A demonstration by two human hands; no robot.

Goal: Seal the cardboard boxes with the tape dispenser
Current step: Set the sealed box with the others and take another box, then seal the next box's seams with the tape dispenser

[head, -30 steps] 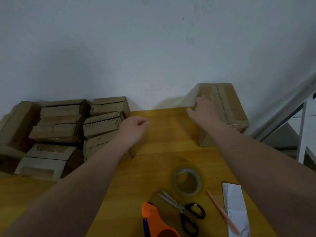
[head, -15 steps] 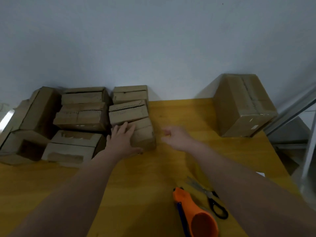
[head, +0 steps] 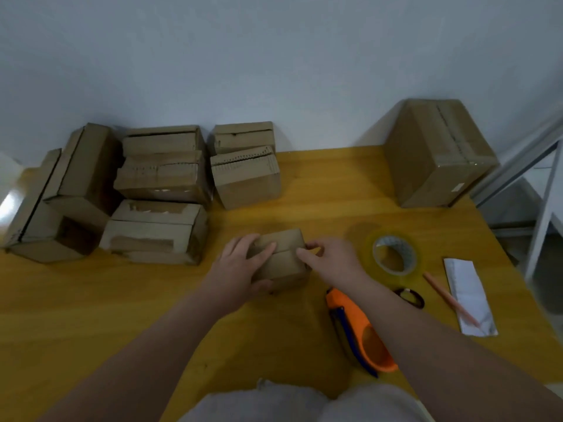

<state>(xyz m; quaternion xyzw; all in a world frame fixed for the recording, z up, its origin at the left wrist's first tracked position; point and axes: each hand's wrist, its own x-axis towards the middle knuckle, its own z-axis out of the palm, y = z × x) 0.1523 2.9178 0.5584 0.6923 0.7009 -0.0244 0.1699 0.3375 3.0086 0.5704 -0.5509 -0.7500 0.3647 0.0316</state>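
Box (head: 278, 258) between both hands, small and brown, resting on the surface (head: 91, 315) straight ahead of the person; its two top flaps meet along a seam that looks untaped. The left hand (head: 240, 269) wraps the box's left side, fingers laid over the top flap and thumb under the near corner; the right hand (head: 330, 260) pinches the right edge, forefinger stretched along the seam and thumb at the far corner; both are closed on the box, neither spread free.

The dispenser (head: 361, 333), orange with a blue blade guard, lies just below the right wrist, partly hidden by that forearm; whether tape is loaded I cannot tell. A loose tape roll (head: 393, 254) sits just right of the right hand; scissors (head: 409, 296), a pencil (head: 451, 300) and a paper strip (head: 469, 300) lie further right. Unsealed boxes (head: 158, 190) are heaped beyond the left hand; a larger taped box (head: 438, 153) stands far beyond the right.

Judged from here, the flaps are being squared before taping; the risks follow from that. Letting go with the right hand to fetch the dispenser may let the flaps spring up, since only the left would hold them; the light box may slide under the dispenser's pull if not pinned; the blade lies close beneath the forearm, so a blind reach could catch skin.
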